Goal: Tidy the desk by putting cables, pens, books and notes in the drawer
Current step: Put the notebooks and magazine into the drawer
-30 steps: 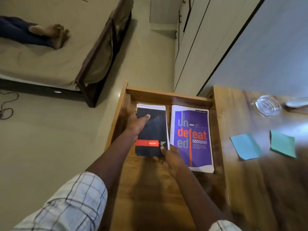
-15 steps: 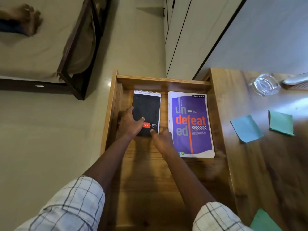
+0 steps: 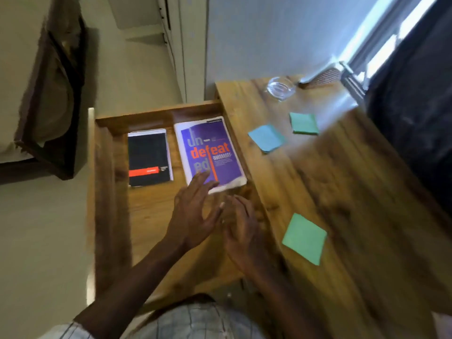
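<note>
Both hands, left (image 3: 193, 216) and right (image 3: 241, 228), are hovering open and empty above the drawer (image 3: 151, 216), where a black notepad (image 3: 148, 159) and purple book (image 3: 210, 152) are lying flat side by side.

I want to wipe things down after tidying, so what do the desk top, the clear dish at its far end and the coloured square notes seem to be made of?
The brown desk top looks like wood or wood-look laminate: streaky grain, slight sheen. The clear round dish seems to be glass: see-through with bright glints, though blurred. The blue square note and two green square notes look like matte paper.
</note>
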